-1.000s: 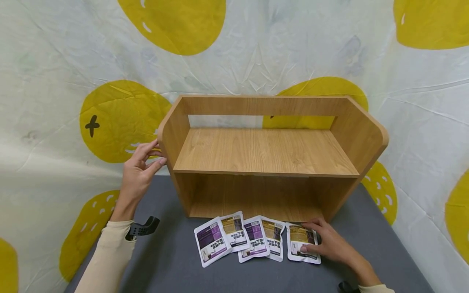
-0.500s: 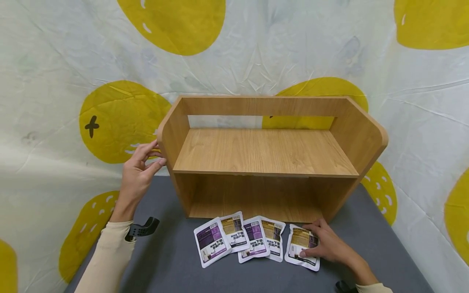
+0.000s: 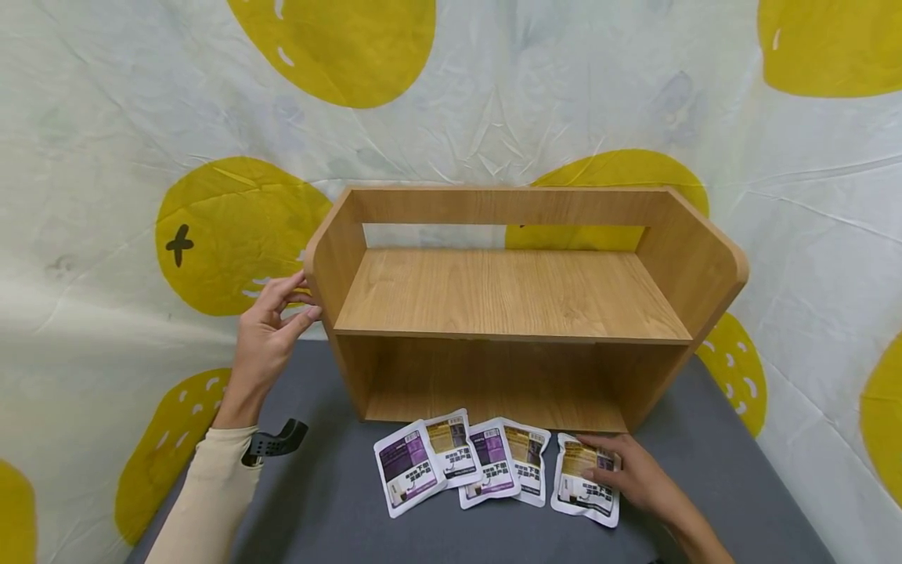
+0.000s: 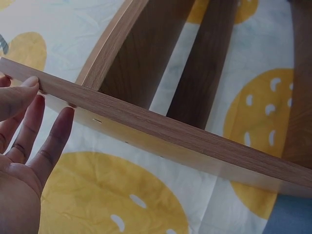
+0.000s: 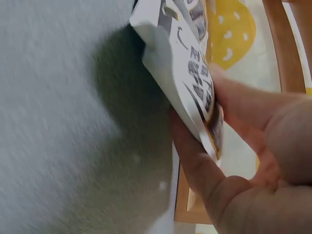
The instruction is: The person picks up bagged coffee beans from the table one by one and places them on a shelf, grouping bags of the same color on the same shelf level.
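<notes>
At the left side panel of a wooden shelf (image 3: pixel 507 294), the left hand (image 3: pixel 264 345) rests its fingertips. In the left wrist view that hand (image 4: pixel 24 146) has its thumb at the edge of the panel (image 4: pixel 161 124) and its fingers, nearly straight, against the outer face. The right hand (image 3: pixel 648 482) pinches a brown-and-white packet (image 3: pixel 574 489) in front of the shelf's right end; another packet overlaps it. The right wrist view shows thumb and fingers of the hand (image 5: pixel 253 146) on opposite faces of the packet (image 5: pixel 178 70), tilted above the grey surface.
Left of the right hand lie several flat packets, among them a purple one (image 3: pixel 409 468) and a brown one (image 3: pixel 527 454), partly overlapping. They lie on a grey table (image 3: pixel 395 540) close to the shelf's front. A patterned cloth (image 3: pixel 451 94) hangs behind.
The packets at the right hand have shifted and turned slightly, and a second packet edge now shows there. The right hand has moved slightly to the right. The left hand has stayed in place.
</notes>
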{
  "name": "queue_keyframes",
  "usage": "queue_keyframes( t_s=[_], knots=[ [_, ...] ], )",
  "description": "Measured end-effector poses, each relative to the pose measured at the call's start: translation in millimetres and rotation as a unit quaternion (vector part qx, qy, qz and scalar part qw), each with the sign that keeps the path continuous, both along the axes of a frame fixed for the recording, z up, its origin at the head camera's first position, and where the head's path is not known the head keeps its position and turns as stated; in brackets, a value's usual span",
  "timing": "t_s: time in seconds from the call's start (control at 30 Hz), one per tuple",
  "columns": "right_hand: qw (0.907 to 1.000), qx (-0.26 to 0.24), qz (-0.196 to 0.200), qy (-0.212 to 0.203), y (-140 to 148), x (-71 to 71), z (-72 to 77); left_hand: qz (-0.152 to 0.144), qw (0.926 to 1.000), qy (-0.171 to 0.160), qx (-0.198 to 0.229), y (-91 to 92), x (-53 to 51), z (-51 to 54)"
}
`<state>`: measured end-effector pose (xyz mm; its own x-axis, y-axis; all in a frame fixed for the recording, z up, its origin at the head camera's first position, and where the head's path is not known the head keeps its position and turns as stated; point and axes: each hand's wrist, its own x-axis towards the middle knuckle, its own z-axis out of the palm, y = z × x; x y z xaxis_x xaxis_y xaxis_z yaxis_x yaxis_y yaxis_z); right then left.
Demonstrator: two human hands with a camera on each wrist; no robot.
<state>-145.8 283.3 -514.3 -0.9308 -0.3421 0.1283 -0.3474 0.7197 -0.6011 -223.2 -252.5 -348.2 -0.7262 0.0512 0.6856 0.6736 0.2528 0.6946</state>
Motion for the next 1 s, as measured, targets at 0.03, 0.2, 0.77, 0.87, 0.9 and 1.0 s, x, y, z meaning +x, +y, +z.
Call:
queue_keyframes(
  t_s=[0.03, 0.2, 0.77, 0.87, 0.9, 1.0],
  knots=[
    [1.0000, -0.002, -0.002, -0.005, -0.2, 1.1, 0.2, 0.000, 1.0000, 0.001, -0.001, 0.2, 0.2, 0.2],
    [0.9962, -0.035, -0.039, -0.069, -0.7, 4.7, 0.7, 0.000, 1.0000, 0.002, -0.001, 0.1, -1.1, -0.1],
    [0.9755, -0.120, -0.105, -0.152, -2.1, 7.9, -5.8, -0.003, 1.0000, 0.004, 0.003, 0.1, -1.2, -1.8],
    [0.9717, -0.102, -0.121, -0.175, -2.0, 6.3, -4.9, -0.003, 1.0000, 0.004, 0.002, -0.3, -1.2, -1.7],
    [0.9697, -0.105, -0.123, -0.183, -1.7, 6.0, -4.7, -0.003, 1.0000, 0.004, 0.001, -0.4, -1.2, -1.8],
    [0.9683, -0.116, -0.118, -0.187, -0.4, 5.2, -4.3, -0.002, 1.0000, 0.002, 0.001, -0.4, -1.6, -2.0]
  ],
)
